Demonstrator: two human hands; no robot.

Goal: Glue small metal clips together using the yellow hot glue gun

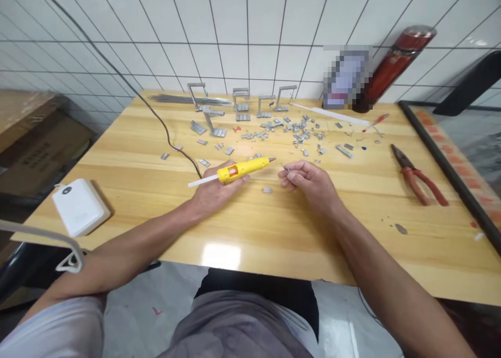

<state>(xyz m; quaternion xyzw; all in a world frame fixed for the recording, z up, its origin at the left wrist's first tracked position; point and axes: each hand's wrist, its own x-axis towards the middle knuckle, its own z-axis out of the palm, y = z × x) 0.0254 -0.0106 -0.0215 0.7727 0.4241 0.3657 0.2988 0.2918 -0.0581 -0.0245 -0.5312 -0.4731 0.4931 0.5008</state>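
Note:
My left hand (217,191) is closed around a yellow hot glue gun (246,168), with a white glue stick (203,180) jutting from its rear end. The gun's nozzle points right, a short gap from my right hand (307,179). That hand pinches a small grey metal piece (288,170) between thumb and fingers; its exact shape is hard to make out. On the table between and just below the hands lies a small flat grey piece (267,190). Beyond them is a scatter of small grey metal pieces (303,131).
Several bent grey metal stands (260,106) line the back near thin metal rods (188,100). Red-handled pliers (417,178) lie right, below a red thermos (395,68) and a pixelated upright panel (346,79). A white box-shaped device (80,206) sits left; a black cord (156,118) crosses the table.

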